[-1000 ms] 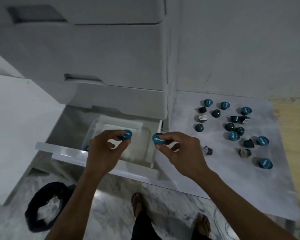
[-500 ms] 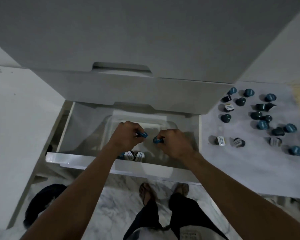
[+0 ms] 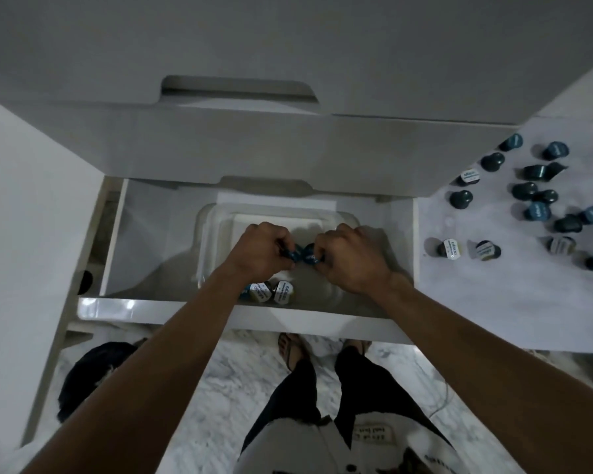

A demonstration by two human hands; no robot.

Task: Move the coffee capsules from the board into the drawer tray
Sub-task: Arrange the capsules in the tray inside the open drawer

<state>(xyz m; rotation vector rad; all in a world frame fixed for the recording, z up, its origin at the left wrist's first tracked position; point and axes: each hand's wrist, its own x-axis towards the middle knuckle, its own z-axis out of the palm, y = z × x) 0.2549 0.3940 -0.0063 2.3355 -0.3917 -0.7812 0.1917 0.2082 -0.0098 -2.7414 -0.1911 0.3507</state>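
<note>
Curled fingers hide most of the blue capsule (image 3: 293, 252) pinched by the left hand (image 3: 259, 255) and the blue capsule (image 3: 310, 255) pinched by the right hand (image 3: 348, 258), both over the clear tray (image 3: 213, 220) in the open white drawer (image 3: 144, 234); the left forearm partly covers capsules lying in the tray (image 3: 273, 291); more capsules (image 3: 536, 210) dot the pale board (image 3: 493, 295) at right, above marble floor (image 3: 240, 378).

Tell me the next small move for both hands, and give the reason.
Probably let go: the left hand and right hand each pinch a capsule over the clear tray, where other capsules already lie. Many remain on the board.
</note>
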